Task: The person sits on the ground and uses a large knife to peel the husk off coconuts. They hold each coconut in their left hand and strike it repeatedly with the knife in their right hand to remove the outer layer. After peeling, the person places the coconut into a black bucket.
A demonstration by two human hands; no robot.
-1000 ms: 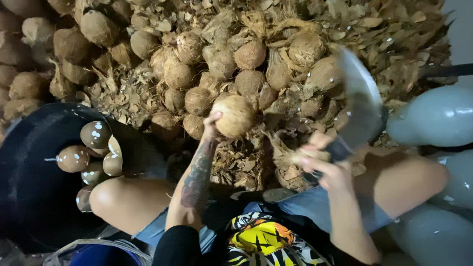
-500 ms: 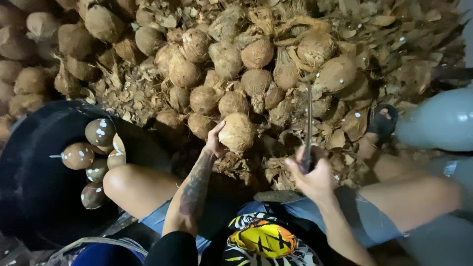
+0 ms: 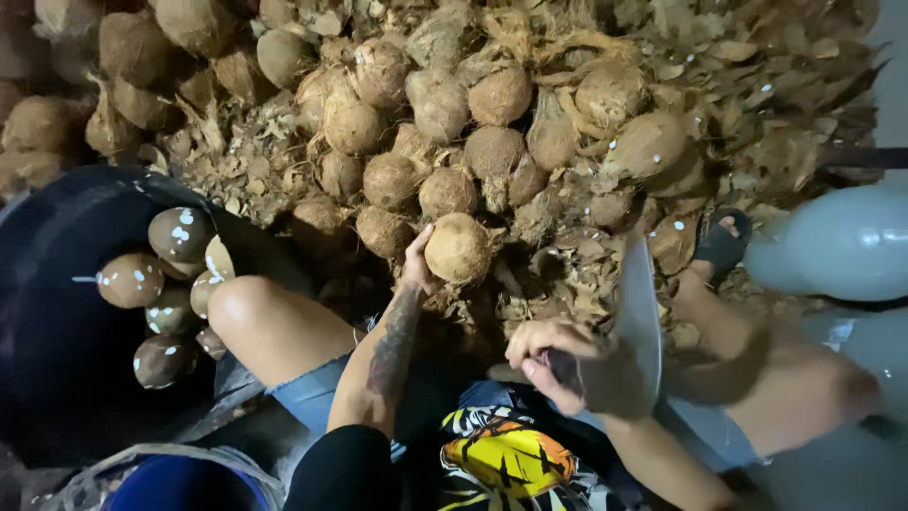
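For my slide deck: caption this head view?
Left hand grips a husked coconut; right hand holds a cleaver.

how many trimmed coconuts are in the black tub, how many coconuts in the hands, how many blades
Dark trimmed coconuts in the round black tub: 6 visible
Brown fibrous coconut held by the left hand: 1
Broad grey metal blade held by the right hand: 1
Total: 8

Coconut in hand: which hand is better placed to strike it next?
Right. The right hand already grips the cleaver, blade raised beside the coconut. The left hand is busy steadying that coconut against the pile.
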